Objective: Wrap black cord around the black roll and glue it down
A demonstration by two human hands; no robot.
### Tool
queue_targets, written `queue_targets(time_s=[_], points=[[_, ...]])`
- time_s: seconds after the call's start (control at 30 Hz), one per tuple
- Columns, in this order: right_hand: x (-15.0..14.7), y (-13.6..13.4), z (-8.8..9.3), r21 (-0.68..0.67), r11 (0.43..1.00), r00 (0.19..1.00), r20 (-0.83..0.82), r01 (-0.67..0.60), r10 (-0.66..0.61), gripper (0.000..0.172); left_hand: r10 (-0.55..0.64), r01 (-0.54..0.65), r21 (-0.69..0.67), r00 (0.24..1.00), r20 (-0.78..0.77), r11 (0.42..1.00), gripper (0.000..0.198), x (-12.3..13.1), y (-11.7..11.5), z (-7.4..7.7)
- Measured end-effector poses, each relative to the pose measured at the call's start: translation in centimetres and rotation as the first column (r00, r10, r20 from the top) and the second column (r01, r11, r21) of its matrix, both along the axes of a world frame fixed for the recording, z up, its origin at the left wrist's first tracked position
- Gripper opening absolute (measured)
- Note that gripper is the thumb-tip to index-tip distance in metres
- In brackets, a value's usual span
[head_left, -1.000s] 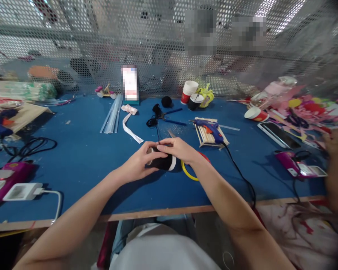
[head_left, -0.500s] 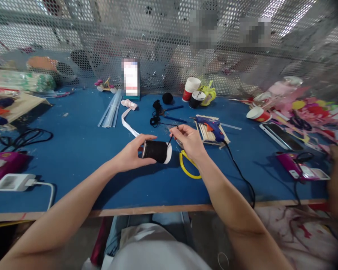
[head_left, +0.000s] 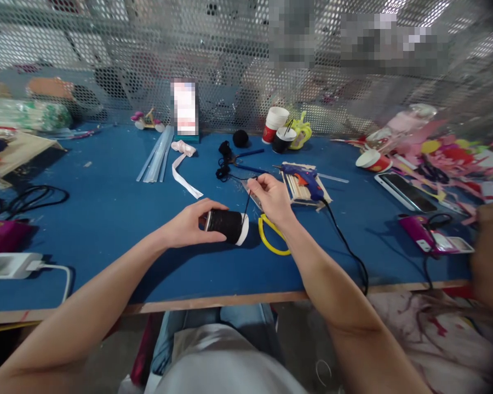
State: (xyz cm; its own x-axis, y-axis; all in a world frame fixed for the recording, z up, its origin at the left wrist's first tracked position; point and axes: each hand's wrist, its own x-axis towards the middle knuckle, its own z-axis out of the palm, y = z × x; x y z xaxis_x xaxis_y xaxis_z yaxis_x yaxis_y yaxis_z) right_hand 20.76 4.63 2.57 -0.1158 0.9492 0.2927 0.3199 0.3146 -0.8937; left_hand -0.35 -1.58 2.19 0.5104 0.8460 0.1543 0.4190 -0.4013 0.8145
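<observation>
My left hand [head_left: 189,224] is wrapped round a paper cup [head_left: 229,226] that lies on its side, wound all over with black yarn, its white rim facing right. My right hand [head_left: 273,198] is just to the right and a little higher, pinching the black yarn strand [head_left: 247,203] that runs taut up from the cup. More of that yarn [head_left: 223,171] trails back in a loose tangle on the blue table [head_left: 107,219]. Yellow-handled scissors [head_left: 267,241] lie under my right wrist.
A blue glue gun [head_left: 306,178] rests on a raft of wooden sticks, its cord running off the front edge. Paper cups [head_left: 276,125], clear glue sticks [head_left: 156,156], a white ribbon [head_left: 181,172], a phone [head_left: 405,191] and craft scraps lie around. Another person's arm [head_left: 491,257] is at the right.
My right hand lifted off the cup and drew the yarn strand up and to the right. My left hand kept its hold on the cup.
</observation>
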Motion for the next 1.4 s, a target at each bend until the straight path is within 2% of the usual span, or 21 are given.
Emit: queue_targets(time_s=[0.23,0.6,0.97,1.17,1.4], points=[[-0.2,-0.1,-0.3,0.039,0.998,0.998,0.016,-0.058,0.057,0.032,-0.044,0.043,0.018,0.999,0.028,0.999,0.054,0.7,-0.5,0.1],[-0.5,-0.3,-0.4,0.005,0.99,0.988,0.066,-0.139,0.139,0.032,-0.045,0.027,0.231,0.996,0.072,0.973,0.056,0.8,-0.8,0.4],[-0.6,-0.5,0.0,-0.034,0.988,0.982,0.117,-0.148,0.151,0.032,-0.026,-0.002,0.335,0.996,0.08,0.942,0.057,0.9,-0.7,0.1],[-0.6,-0.4,-0.3,-0.035,0.991,0.985,0.116,-0.126,0.13,0.031,-0.008,-0.039,0.327,0.99,0.14,0.944,0.056,1.0,-0.7,-0.1],[-0.7,-0.4,-0.4,-0.091,0.986,0.988,0.052,-0.139,0.144,0.032,-0.032,-0.029,0.202,0.956,0.293,0.979,0.057,1.1,-0.5,-0.6]])
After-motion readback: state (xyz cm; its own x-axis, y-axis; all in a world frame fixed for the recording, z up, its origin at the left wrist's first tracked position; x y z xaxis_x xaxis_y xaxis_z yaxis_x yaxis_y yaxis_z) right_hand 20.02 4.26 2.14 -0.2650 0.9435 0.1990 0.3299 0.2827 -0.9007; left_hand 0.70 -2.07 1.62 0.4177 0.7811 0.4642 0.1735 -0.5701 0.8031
